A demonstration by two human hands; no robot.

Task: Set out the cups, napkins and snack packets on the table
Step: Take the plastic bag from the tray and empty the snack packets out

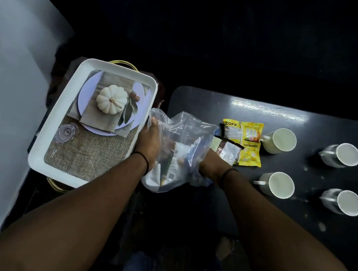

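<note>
Head view: both hands work a clear bag (182,135) at the table (221,104) edge.
Left hand (148,141) grips its mouth; right hand (208,162) reaches inside, grip hidden. Four cups (280,140) and packets (241,139) are out; no napkins visible.

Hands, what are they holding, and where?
Both hold the clear plastic bag: left hand at its open top edge, right hand reaching inside.

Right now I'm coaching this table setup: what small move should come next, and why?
Probably draw the packet out of the plastic bag with the right hand and lay it by the yellow packets. The left hand holds the bag's edge, the right reaches inside, four cups already stand on the table, and packets remain bagged.
</note>
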